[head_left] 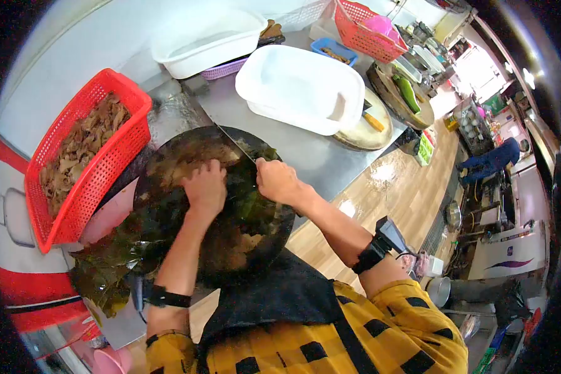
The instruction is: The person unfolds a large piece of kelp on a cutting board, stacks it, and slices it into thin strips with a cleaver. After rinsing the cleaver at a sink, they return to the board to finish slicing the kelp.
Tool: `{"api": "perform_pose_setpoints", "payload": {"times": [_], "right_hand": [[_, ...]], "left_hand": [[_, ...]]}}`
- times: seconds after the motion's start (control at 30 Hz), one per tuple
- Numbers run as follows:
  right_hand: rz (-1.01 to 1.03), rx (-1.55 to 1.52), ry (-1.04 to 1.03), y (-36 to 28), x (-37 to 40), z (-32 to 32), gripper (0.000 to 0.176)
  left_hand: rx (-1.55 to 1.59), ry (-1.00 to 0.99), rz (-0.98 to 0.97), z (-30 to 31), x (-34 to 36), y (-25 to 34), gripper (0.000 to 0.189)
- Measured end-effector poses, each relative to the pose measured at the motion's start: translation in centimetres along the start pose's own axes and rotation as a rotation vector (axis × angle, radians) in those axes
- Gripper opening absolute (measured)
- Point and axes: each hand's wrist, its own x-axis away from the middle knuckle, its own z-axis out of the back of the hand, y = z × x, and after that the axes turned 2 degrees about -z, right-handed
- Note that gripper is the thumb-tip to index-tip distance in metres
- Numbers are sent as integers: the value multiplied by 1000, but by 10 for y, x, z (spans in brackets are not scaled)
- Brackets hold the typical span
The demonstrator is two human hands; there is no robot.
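Observation:
A large round chopping board [283,232] lies in front of me, dark and wet. Dark green, glossy leafy sheets, perhaps kelp [128,240], cover part of it and hang over its left edge. My left hand [206,192] rests on the sheets with its fingers spread, pressing from above. My right hand [279,181] is closed round the handle of a knife [238,142], at the board's right side. The thin blade points up and left across the far part of the board; the handle is mostly hidden by the fingers.
A red plastic basket [121,140] of brown pieces stands left of the board. Beyond it are white tubs [299,84], a round board [380,128] with a yellow-handled knife [373,121], and another board with a green vegetable [407,93]. A person in dark blue [495,159] is farther right.

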Motion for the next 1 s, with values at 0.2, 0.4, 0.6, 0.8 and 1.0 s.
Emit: {"api": "perform_pose_setpoints", "payload": {"times": [0.2,0.4,0.6,0.8,1.0], "right_hand": [[-1,-69,80,6,16,22,16],[60,150,3,-26,69,26,17],[68,235,-54,-27,76,26,12],[108,230,24,-24,39,-11,8],[139,133,-56,-18,32,28,17]], "left_hand": [[-142,321,-122,-46,-4,-5,23],[-7,422,-276,-31,8,8,30],[-127,441,-245,-48,1,6,33],[-156,416,-232,-55,2,9,24],[-228,622,-253,-62,-11,1,15]]}}
